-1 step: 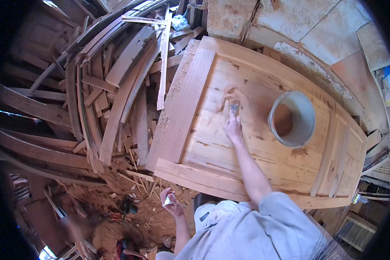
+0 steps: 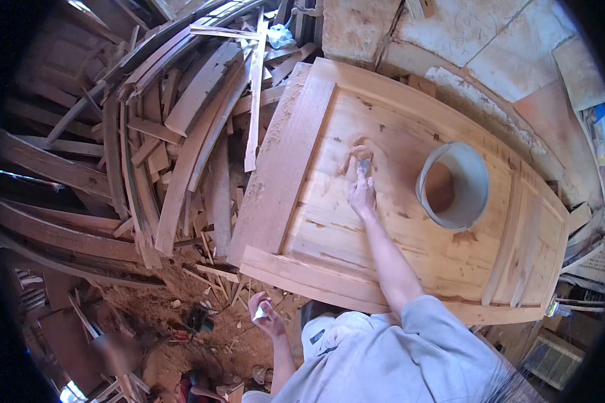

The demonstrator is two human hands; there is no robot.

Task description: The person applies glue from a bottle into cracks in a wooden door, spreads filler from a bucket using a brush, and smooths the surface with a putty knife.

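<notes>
My right hand [image 2: 362, 197] grips a scraper [image 2: 363, 165]; overpressing could gouge the wooden panel [image 2: 333, 228] beneath. My left hand [image 2: 271, 323] clasps something white [image 2: 261, 311].

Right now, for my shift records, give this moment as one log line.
right hand: holds scraper at brown paste | left hand: holds white object | bucket: on wooden panel

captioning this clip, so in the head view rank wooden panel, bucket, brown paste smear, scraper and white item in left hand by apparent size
1. Wooden panel
2. Bucket
3. Brown paste smear
Unranked: scraper and white item, both small and partly covered
</notes>
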